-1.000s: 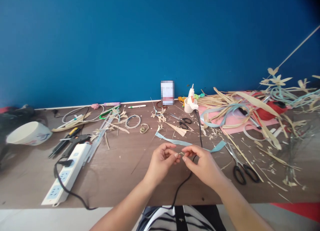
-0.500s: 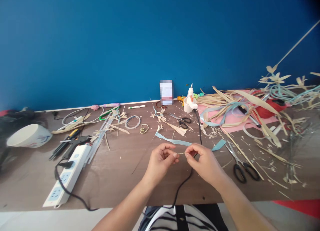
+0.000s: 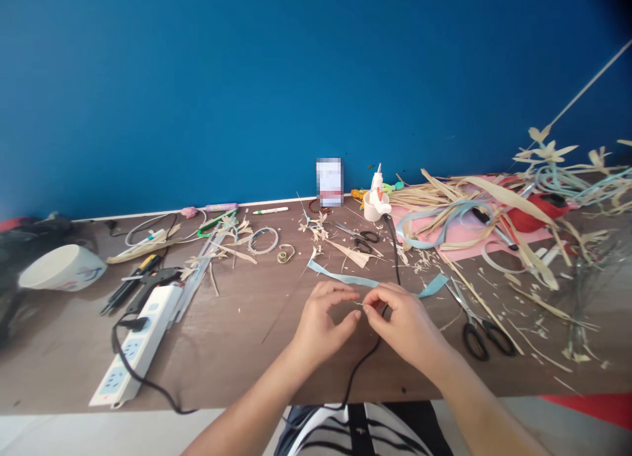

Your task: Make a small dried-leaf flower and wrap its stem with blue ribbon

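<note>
My right hand [image 3: 399, 311] pinches a thin pale strand [image 3: 359, 303] between thumb and fingertips; the strand's short end pokes out to the left. Beside it, my left hand [image 3: 323, 318] has its thumb and fingers apart, with the strand's end close to them and nothing gripped. Both hands hover over the brown table. Just beyond them lies a light blue ribbon strip [image 3: 340, 276], partly covered by my right hand. Black-handled scissors [image 3: 476, 328] rest half open to the right of my right hand.
A white power strip [image 3: 141, 351] and a black glue gun [image 3: 153, 285] lie at left, near a white bowl [image 3: 64, 270]. A white glue bottle [image 3: 378, 193] stands in a cup at the back. Dried strips [image 3: 444, 199] pile on pink paper at right. Smaller scissors [image 3: 363, 237] lie mid-table.
My left thumb and fingers have spread apart and let go of the strand. My right hand keeps its pinch in nearly the same place.
</note>
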{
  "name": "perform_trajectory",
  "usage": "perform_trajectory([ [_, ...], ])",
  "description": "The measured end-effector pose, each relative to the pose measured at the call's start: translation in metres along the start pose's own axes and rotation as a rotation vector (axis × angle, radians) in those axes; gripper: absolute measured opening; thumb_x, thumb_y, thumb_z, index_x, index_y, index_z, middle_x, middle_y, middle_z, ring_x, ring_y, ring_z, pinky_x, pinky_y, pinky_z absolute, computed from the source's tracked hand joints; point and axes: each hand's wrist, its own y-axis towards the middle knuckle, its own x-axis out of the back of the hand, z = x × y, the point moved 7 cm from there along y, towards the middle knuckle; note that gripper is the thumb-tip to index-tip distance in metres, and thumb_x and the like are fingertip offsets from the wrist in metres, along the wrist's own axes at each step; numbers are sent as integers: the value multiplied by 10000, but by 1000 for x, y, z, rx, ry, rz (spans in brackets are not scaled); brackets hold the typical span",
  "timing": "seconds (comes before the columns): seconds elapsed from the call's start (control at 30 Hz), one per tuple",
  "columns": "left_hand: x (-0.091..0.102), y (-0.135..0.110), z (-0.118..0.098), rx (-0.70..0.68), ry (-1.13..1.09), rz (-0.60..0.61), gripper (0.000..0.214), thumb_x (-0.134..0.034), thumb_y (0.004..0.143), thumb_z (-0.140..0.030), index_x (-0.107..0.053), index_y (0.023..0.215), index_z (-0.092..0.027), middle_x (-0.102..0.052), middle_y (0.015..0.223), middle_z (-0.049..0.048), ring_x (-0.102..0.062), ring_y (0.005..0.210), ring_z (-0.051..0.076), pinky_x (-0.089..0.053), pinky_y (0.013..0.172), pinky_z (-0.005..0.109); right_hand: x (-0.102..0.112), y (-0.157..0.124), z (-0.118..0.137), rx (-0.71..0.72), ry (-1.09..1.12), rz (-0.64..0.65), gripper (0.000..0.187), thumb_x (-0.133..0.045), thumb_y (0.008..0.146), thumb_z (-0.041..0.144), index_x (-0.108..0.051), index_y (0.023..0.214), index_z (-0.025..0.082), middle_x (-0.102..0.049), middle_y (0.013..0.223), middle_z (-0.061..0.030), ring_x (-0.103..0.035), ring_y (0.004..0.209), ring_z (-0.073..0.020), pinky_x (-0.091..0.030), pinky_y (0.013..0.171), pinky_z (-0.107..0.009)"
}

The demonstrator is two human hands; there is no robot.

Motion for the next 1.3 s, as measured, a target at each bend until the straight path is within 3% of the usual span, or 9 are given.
perform_trajectory([
  [0.17,-1,0,-7,-144,197,-44,144,-572,728,-199,-683,813,-232,-635,871,69,-514,909,218,-358,837,363,-2,0,2,17,-22,12,128,-484,723,122,-543,667,221,-583,676,6,-545,687,-163,-414,672,-285],
  [0.4,-2,-1,-7,-161,163,-56,84,-584,692,-149,-649,698,-202,-646,770,47,-543,818,198,-382,785,353,-2,-1,4,35,-4,27,135,-494,716,110,-523,633,212,-572,659,18,-532,662,-147,-399,680,-282],
  [0.77,-1,0,8,20,15,-39,70,-596,674,-127,-644,653,-173,-649,685,29,-575,718,164,-420,747,305,-1,-1,5,33,19,35,146,-496,715,103,-522,620,210,-567,645,19,-520,642,-142,-398,693,-288],
  [0.97,4,-1,18,92,-79,-66,114,-589,719,-182,-684,780,-168,-663,772,62,-593,781,172,-440,752,296,0,0,-4,-19,9,-21,132,-488,719,134,-535,626,214,-573,631,6,-532,650,-162,-407,639,-278],
  [1.17,1,-3,19,79,-108,-108,71,-626,693,-190,-687,727,-175,-664,785,63,-588,805,178,-437,778,306,-5,0,-5,-49,73,-7,120,-480,740,157,-538,650,211,-569,639,3,-537,642,-157,-407,634,-269],
  [1.3,-3,-2,25,170,-265,-125,53,-644,680,-194,-689,686,-166,-658,754,62,-591,780,179,-442,758,300,-9,0,-5,-66,103,14,113,-488,753,180,-559,670,209,-578,648,3,-539,638,-155,-404,621,-266],
])
